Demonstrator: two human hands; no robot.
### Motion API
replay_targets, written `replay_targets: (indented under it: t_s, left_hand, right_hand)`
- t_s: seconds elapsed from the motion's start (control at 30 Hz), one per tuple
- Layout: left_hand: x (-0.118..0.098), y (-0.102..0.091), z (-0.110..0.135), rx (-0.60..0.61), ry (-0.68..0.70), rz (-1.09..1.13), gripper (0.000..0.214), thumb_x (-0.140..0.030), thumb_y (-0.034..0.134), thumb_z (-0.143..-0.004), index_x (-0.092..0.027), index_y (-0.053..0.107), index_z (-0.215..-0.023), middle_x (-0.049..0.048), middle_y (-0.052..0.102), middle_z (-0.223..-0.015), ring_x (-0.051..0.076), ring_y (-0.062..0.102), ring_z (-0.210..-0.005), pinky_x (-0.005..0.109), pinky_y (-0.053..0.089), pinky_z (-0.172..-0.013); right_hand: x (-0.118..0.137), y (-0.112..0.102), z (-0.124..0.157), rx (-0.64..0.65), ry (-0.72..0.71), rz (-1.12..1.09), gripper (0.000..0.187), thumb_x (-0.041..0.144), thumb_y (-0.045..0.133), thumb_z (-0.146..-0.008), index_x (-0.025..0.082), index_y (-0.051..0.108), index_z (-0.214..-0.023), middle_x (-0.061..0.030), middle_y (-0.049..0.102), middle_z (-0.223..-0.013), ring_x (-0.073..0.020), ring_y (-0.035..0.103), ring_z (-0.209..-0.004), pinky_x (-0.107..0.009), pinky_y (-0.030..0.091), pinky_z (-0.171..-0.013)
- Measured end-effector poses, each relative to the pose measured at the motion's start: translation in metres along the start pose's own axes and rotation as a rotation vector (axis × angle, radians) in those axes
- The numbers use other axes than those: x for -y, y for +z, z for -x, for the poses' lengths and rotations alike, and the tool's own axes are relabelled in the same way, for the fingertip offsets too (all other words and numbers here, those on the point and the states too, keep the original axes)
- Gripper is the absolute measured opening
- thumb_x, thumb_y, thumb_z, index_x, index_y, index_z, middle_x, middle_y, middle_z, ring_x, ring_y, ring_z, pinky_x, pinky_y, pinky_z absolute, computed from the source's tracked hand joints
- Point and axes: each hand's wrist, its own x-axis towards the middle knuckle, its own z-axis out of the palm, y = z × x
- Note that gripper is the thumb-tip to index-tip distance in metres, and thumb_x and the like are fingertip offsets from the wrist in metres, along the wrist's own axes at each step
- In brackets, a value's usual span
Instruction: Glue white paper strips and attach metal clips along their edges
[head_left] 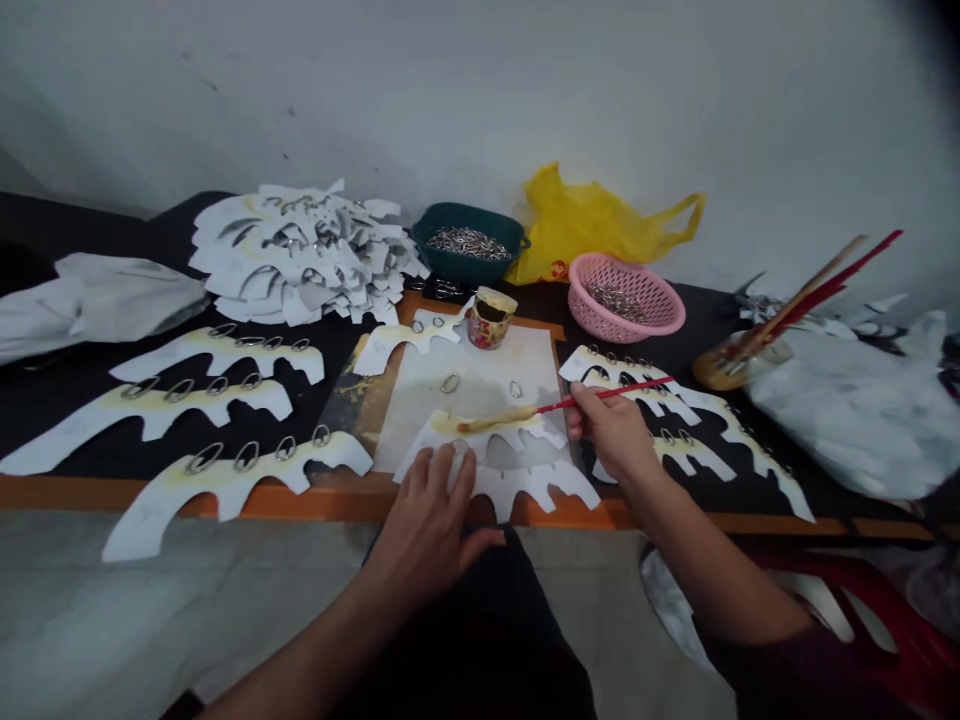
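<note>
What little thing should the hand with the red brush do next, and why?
I'd guess: spread more yellow paste along the white cut-out, because the right hand has the red-handled brush touching it, and the left hand is pressing it flat.

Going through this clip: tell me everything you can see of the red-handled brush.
The red-handled brush is long and thin, with a glossy, painted-looking handle and a long, tapering tuft of bristles coated in a yellowish-tan substance. The right hand grips it near the bristle end, with the rest of the handle extending past the hand. It lies almost level, pointing toward the left hand's side, with its bristle tip resting on a white cutout.
</note>
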Motion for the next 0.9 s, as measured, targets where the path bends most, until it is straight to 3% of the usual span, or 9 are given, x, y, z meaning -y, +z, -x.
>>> replay_targets:
  t_s: [0.07,0.17,0.33,0.4,0.53,0.73,0.9]
  left_hand:
    - [0.004,0.003,0.002,-0.086,-0.049,0.052,0.051,-0.047,0.039,-0.089,-0.008,0.043,-0.122,0.0215,0.045,-0.12,0.033,0.044,-0.114,0.049,0.044,-0.091]
    - [0.008,0.007,0.003,-0.202,-0.123,0.096,0.026,-0.025,0.035,-0.092,-0.01,0.043,-0.111,0.0178,0.047,-0.113,0.027,0.049,-0.109,0.043,0.047,-0.09]
    - [0.011,0.012,0.005,-0.273,-0.145,0.121,0.029,-0.023,0.041,-0.088,-0.014,0.038,-0.115,0.0156,0.044,-0.115,0.026,0.051,-0.108,0.04,0.052,-0.086]
    - [0.012,0.013,0.005,-0.286,-0.133,0.113,0.028,-0.022,0.044,-0.087,-0.014,0.038,-0.113,0.0151,0.044,-0.114,0.026,0.052,-0.106,0.039,0.053,-0.083]
    - [0.012,0.015,0.005,-0.295,-0.121,0.093,0.017,-0.019,0.045,-0.085,-0.016,0.043,-0.102,0.0131,0.045,-0.109,0.025,0.055,-0.1,0.04,0.054,-0.08]
    - [0.014,0.019,0.008,-0.324,-0.139,0.115,0.009,-0.022,0.047,-0.086,-0.017,0.045,-0.094,0.0126,0.044,-0.11,0.023,0.055,-0.1,0.037,0.054,-0.079]
    - [0.015,0.019,0.011,-0.304,-0.127,0.161,0.014,-0.024,0.052,-0.085,-0.017,0.045,-0.094,0.0118,0.045,-0.11,0.023,0.053,-0.106,0.037,0.052,-0.087]
  right_hand:
    - [-0.004,0.0,0.002,-0.015,0.012,-0.029,0.033,0.044,0.071,-0.069,0.014,0.06,-0.062,0.0022,0.054,-0.047,-0.0074,0.046,-0.039,-0.02,0.037,-0.039]
    - [-0.007,0.004,0.003,-0.056,0.138,-0.179,0.028,0.037,0.074,-0.068,0.013,0.06,-0.063,0.0022,0.054,-0.045,-0.0076,0.047,-0.039,-0.02,0.04,-0.038]
    - [-0.007,0.009,0.002,-0.138,0.446,-0.48,0.019,0.023,0.065,-0.079,0.015,0.058,-0.063,0.0027,0.054,-0.044,-0.0065,0.048,-0.037,-0.018,0.047,-0.038]
    - [-0.004,0.007,0.001,-0.147,0.472,-0.613,0.022,0.021,0.057,-0.084,0.015,0.055,-0.063,0.0038,0.053,-0.044,-0.0052,0.048,-0.037,-0.016,0.048,-0.04]
    - [0.006,-0.005,0.005,-0.113,0.379,-0.805,0.024,0.021,0.053,-0.087,0.016,0.053,-0.063,0.0057,0.05,-0.045,-0.0028,0.048,-0.039,-0.012,0.047,-0.043]
    - [-0.006,-0.028,0.038,-0.057,0.328,-0.637,0.019,0.028,0.073,-0.07,0.015,0.06,-0.066,0.0057,0.05,-0.048,-0.0041,0.046,-0.041,-0.015,0.044,-0.04]
    - [-0.03,-0.024,0.067,-0.073,0.263,-0.398,0.025,0.037,0.076,-0.066,0.015,0.064,-0.07,0.0034,0.054,-0.051,-0.0072,0.05,-0.044,-0.02,0.047,-0.046]
